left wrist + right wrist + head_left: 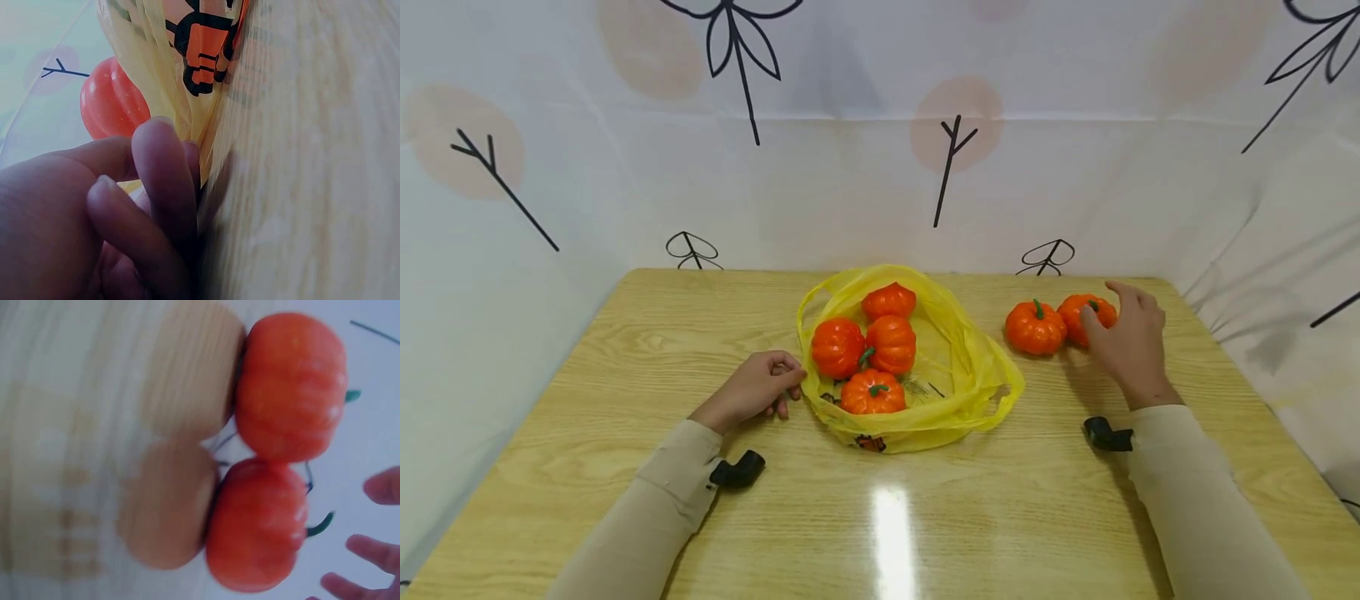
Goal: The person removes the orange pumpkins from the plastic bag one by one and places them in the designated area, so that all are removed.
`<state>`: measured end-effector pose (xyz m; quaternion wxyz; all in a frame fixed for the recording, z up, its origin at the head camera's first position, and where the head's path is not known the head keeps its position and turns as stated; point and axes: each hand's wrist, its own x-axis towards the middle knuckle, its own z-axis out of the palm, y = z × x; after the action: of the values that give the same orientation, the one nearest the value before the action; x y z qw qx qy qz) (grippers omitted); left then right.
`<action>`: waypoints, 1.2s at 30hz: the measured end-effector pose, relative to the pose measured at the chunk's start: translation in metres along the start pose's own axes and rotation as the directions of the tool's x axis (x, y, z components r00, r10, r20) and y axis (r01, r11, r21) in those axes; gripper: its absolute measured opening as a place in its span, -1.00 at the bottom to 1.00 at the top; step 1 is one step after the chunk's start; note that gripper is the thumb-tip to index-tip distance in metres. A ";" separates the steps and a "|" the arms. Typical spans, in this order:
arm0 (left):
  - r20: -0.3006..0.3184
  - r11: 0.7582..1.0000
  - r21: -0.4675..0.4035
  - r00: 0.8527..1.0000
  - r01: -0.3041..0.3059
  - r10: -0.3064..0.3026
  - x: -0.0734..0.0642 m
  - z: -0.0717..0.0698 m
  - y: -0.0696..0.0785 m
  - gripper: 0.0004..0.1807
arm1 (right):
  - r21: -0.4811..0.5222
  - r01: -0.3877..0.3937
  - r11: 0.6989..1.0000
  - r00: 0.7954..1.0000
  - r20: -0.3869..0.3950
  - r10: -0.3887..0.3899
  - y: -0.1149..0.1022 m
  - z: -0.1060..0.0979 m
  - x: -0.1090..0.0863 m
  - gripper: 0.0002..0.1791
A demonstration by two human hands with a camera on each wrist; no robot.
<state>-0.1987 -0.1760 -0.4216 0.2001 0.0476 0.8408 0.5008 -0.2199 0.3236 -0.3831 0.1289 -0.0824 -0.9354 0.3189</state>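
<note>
In the head view, a yellow plastic bag (992, 379) lies spread wide at its mouth, with several small orange pumpkins inside, one of them at the front (872, 392). My left hand (758, 387) pinches the bag's left rim between curled fingers; the left wrist view shows the fingertips right at the thin plastic (169, 94). Over the right-hand loose pumpkin (1072, 315), my right hand (1127, 337) hovers with fingers spread. Another loose pumpkin (1035, 328) with a green stem sits beside it. Both appear in the right wrist view, the nearer-to-hand pumpkin (256, 525) lowest.
A wood-grain table (820, 517) carries everything. White cloth (850, 192) printed with leaves and twigs hangs behind it and at the sides. A black wrist mount (737, 471) sits by the left cuff, another mount (1107, 434) by the right.
</note>
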 end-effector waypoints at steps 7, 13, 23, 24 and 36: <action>0.001 1.000 0.000 1.000 -0.001 0.001 -0.002 0.001 0.000 -0.72 | 0.107 0.135 0.985 0.981 -0.158 -0.117 -0.027 0.005 -0.013 -0.47; 0.001 1.000 0.002 1.000 -0.015 0.015 -0.001 0.001 -0.002 -0.72 | 0.152 0.270 0.951 0.943 -0.239 -0.230 -0.051 0.011 -0.026 -0.57; -0.001 1.000 0.003 1.000 -0.014 0.014 0.001 0.000 -0.002 -0.73 | 0.166 0.480 0.861 0.852 -0.323 -0.412 -0.086 0.020 -0.048 -0.74; -0.001 1.000 0.005 1.000 -0.014 0.014 0.002 0.000 -0.002 -0.73 | 0.164 0.494 0.854 0.845 -0.324 -0.426 -0.089 0.021 -0.050 -0.75; -0.001 1.000 0.009 1.000 -0.010 0.010 0.002 0.000 -0.002 -0.71 | 0.172 0.568 0.805 0.820 -0.199 -0.536 -0.113 0.042 -0.075 -0.74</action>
<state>-0.2000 -0.1770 -0.4237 0.1970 0.0522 0.8429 0.4981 -0.1690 0.1935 -0.3597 0.2902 0.1863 -0.8652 0.3640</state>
